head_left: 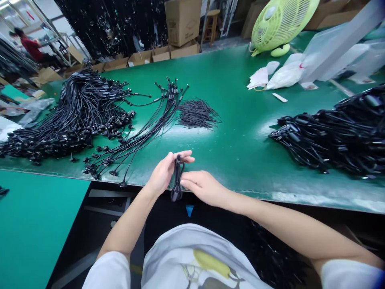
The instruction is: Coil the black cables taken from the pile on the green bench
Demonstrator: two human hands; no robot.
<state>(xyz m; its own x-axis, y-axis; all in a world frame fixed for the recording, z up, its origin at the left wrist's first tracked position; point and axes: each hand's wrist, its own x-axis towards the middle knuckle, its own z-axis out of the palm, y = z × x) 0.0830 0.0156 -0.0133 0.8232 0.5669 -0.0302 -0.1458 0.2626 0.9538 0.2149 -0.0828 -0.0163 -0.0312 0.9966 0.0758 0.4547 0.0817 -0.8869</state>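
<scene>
A black cable (177, 176), folded into a short bundle, hangs upright over the table's front edge. My left hand (164, 170) grips its upper part between thumb and fingers. From the other side, my right hand (203, 185) is closed with its fingertips at the bundle's middle; whether a thin tie is pinched there is too small to tell. Beyond my hands lies a small pile of thin black ties (198, 114). Just left of that pile, several loose black cables (150, 130) are spread out lengthwise, their plugs reaching the front edge.
A large heap of unfolded black cables (81, 104) covers the table's left part. Folded, bundled cables (337, 130) are piled at the right. A green fan (282, 24), white plastic bags (285, 74) and a grey post (343, 44) stand behind. One person (31, 46) sits far back left.
</scene>
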